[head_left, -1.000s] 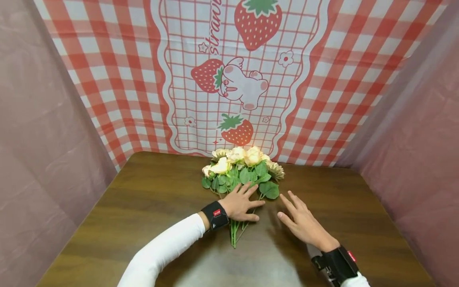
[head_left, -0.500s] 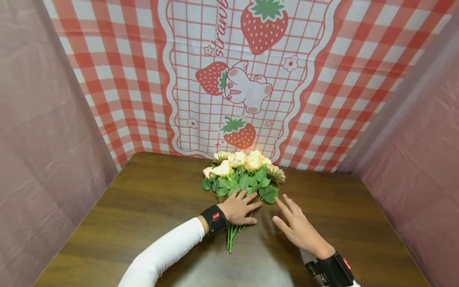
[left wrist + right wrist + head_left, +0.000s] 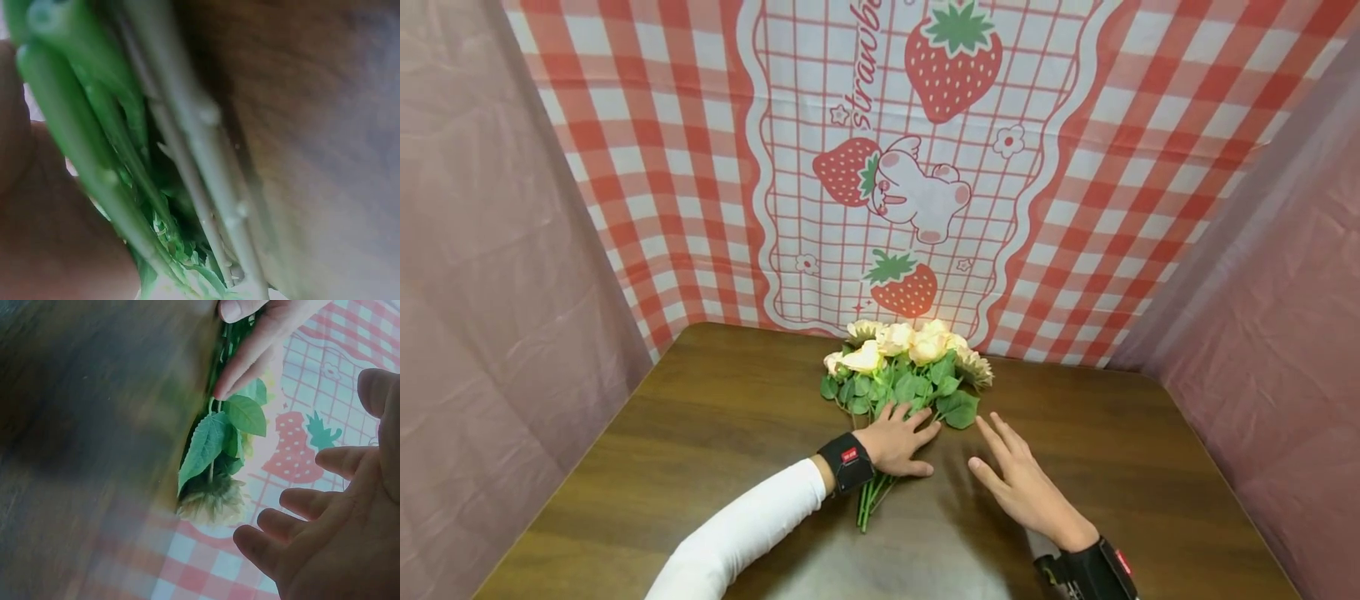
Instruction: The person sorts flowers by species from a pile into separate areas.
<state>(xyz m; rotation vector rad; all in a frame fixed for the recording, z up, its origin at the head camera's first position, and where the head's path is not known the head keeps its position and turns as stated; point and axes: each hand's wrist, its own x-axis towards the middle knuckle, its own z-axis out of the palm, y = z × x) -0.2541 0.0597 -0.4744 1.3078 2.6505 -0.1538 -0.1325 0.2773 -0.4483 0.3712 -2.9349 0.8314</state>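
A bouquet of cream flowers (image 3: 895, 342) with green leaves lies near the table's back edge, its stems (image 3: 867, 504) pointing toward the person. Across the upper stems rests my left hand (image 3: 895, 442), palm down with fingers spread. In the left wrist view, green stems (image 3: 94, 162) and greyish stems (image 3: 206, 137) run close beneath the palm. My right hand (image 3: 1026, 487) hovers to the right of the bouquet, fingers extended and holding nothing. The right wrist view has its fingers apart from a leaf (image 3: 209, 447) and a pale flower (image 3: 215, 503).
The brown wooden table (image 3: 730, 417) reaches back to a red-and-white checked cloth (image 3: 662, 167) printed with strawberries. Pinkish-grey curtains (image 3: 497, 250) hang at both sides. Each wrist wears a black band (image 3: 847, 462).
The bouquet's stem ends have swung to the left under my left hand, which has shifted slightly toward the person. My right hand has moved a little left and nearer the person.
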